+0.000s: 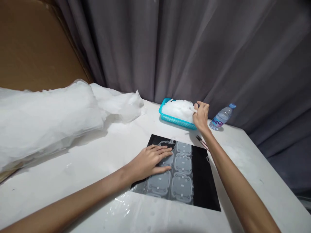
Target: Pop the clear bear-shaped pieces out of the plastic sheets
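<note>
My left hand [152,160] lies flat with fingers spread on a sheet of clear rounded plastic pieces [182,165], which rests on a black mat [205,181]. At the back, my right hand [201,115] is at the right end of a turquoise basket [178,121]. Its fingers pinch a small white piece [193,110]. White fluffy material [178,109] fills the basket. Tweezers [202,142] with dark tips lie by the mat's upper right corner, partly behind my right forearm.
A water bottle [222,117] with a blue cap stands right of the basket. Large bags of white material [51,119] cover the left of the white table [116,142]. Behind are a grey curtain [184,48] and a cardboard box [36,45]. Clear plastic film [119,207] lies near the front.
</note>
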Demonstrator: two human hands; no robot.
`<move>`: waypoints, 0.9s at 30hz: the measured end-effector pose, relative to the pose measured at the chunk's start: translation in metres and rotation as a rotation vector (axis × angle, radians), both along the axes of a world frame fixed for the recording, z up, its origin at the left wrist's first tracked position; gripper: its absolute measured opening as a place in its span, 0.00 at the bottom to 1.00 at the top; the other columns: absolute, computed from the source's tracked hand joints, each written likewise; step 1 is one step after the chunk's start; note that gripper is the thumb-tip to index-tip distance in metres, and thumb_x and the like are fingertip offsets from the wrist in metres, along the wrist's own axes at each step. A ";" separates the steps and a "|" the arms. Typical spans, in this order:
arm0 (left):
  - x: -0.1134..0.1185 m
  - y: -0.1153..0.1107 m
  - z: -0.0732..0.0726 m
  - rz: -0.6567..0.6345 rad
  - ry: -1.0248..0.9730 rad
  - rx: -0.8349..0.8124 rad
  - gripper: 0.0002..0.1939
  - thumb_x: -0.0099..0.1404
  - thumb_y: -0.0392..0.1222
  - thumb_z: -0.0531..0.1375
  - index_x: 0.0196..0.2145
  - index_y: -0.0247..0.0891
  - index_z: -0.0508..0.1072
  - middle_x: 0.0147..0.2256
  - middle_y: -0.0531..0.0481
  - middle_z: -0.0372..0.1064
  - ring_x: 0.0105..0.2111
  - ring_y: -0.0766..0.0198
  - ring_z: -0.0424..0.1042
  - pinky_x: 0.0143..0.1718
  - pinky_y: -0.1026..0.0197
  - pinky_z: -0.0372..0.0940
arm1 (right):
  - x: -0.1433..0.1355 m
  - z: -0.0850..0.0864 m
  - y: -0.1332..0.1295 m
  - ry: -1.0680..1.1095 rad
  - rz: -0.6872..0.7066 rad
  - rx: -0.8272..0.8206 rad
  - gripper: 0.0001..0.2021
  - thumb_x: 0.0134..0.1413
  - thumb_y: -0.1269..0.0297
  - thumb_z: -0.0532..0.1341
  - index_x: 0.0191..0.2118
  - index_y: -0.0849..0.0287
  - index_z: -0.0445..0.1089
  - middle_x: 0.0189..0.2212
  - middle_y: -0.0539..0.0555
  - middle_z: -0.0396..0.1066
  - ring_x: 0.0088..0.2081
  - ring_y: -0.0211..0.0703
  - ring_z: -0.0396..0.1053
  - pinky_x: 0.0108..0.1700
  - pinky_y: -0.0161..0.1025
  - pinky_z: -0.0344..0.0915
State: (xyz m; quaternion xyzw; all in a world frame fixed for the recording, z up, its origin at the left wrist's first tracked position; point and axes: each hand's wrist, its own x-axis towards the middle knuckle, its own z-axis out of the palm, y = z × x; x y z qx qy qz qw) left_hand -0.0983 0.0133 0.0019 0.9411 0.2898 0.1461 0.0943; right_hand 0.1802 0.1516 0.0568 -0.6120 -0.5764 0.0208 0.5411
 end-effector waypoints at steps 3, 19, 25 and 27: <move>-0.001 0.004 -0.003 -0.018 0.002 0.046 0.26 0.76 0.59 0.57 0.64 0.43 0.70 0.66 0.49 0.67 0.64 0.51 0.70 0.62 0.49 0.64 | -0.003 -0.007 -0.041 -0.074 0.025 0.028 0.22 0.71 0.45 0.47 0.47 0.57 0.67 0.53 0.65 0.63 0.60 0.59 0.60 0.67 0.61 0.54; 0.038 0.004 0.004 -0.005 -0.137 -0.047 0.18 0.78 0.52 0.56 0.56 0.37 0.68 0.58 0.38 0.70 0.60 0.47 0.69 0.60 0.43 0.65 | 0.023 -0.042 -0.166 0.073 0.673 -0.527 0.07 0.64 0.59 0.67 0.39 0.56 0.76 0.38 0.51 0.76 0.39 0.43 0.76 0.43 0.39 0.69; 0.048 -0.021 -0.004 -0.058 -0.064 -0.113 0.29 0.80 0.56 0.51 0.69 0.36 0.57 0.67 0.34 0.59 0.69 0.43 0.58 0.66 0.39 0.60 | 0.028 -0.045 -0.171 0.074 0.660 -0.516 0.07 0.66 0.59 0.66 0.40 0.56 0.77 0.39 0.53 0.76 0.41 0.44 0.76 0.44 0.40 0.70; 0.044 -0.030 -0.006 -0.046 -0.046 -0.115 0.30 0.80 0.58 0.50 0.69 0.35 0.58 0.66 0.33 0.60 0.69 0.42 0.58 0.67 0.38 0.60 | 0.027 -0.043 -0.174 0.083 0.697 -0.534 0.07 0.66 0.59 0.65 0.40 0.56 0.77 0.40 0.53 0.76 0.41 0.44 0.76 0.45 0.40 0.71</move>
